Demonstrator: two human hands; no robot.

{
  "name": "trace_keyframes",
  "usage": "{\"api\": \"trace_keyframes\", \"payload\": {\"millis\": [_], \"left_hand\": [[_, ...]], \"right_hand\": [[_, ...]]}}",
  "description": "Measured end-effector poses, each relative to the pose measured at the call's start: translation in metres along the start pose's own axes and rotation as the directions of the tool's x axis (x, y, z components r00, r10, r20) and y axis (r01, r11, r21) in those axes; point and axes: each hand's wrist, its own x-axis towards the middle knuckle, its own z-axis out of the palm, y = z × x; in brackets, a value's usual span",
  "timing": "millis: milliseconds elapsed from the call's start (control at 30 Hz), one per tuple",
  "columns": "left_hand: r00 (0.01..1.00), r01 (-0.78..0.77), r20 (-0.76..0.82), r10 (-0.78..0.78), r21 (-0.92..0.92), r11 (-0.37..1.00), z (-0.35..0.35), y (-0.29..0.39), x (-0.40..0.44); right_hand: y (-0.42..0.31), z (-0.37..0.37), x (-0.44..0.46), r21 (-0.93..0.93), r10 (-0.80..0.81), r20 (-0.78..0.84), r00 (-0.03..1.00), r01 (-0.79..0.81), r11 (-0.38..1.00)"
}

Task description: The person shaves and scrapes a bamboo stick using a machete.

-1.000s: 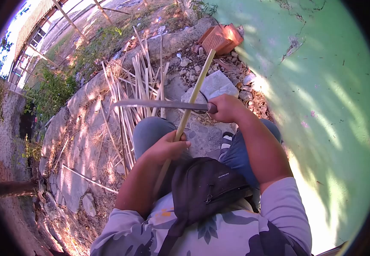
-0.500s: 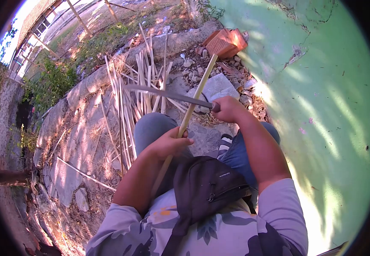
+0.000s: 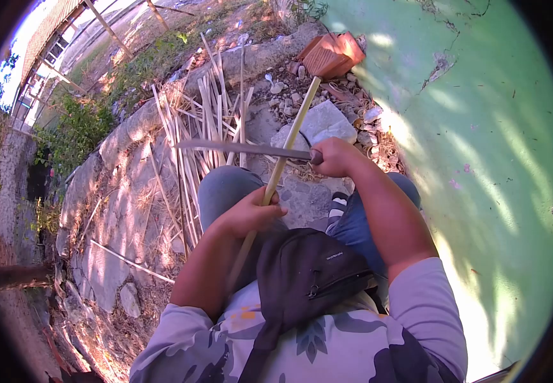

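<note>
My left hand (image 3: 251, 212) is closed around a long, pale yellow-green bamboo strip (image 3: 298, 121). The strip slants up and away from my lap, its lower end running beside my left forearm. In my right hand (image 3: 339, 157) is the dark handle of a machete (image 3: 231, 147), held in a fist. Its long grey blade points left and crosses the bamboo strip above my left hand; whether the edge bites into it I cannot tell. Beyond my left knee lies a loose pile of split strips (image 3: 209, 121).
A pale stone block (image 3: 328, 122) and an orange hollow brick (image 3: 334, 56) sit among rubble ahead. At my right rises a green painted surface (image 3: 480, 159). A black bag (image 3: 308, 265) rests against my front. One thin stick (image 3: 129, 260) lies on the stony ground at left.
The machete blade has tilted closer to level, its tip lower and its handle slightly higher. My right hand has shifted a little up and left. My left hand keeps its grip.
</note>
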Motion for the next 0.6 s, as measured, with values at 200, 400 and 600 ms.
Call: {"api": "trace_keyframes", "payload": {"millis": [200,400,600], "left_hand": [[1.000,0.019,0.022,-0.017,-0.083,0.996,-0.006,0.003,-0.003],[1.000,0.006,0.026,-0.005,-0.049,0.999,-0.004,0.003,0.000],[0.998,-0.005,0.063,0.013,-0.134,0.991,-0.005,0.004,-0.006]], "right_hand": [[0.009,0.001,0.006,0.221,0.136,-0.077,0.988,-0.116,0.968],[-0.021,-0.003,-0.014,-0.027,-0.122,0.043,0.992,0.123,0.992],[0.018,-0.014,0.007,0.206,0.233,-0.108,0.967,-0.207,0.956]]}}
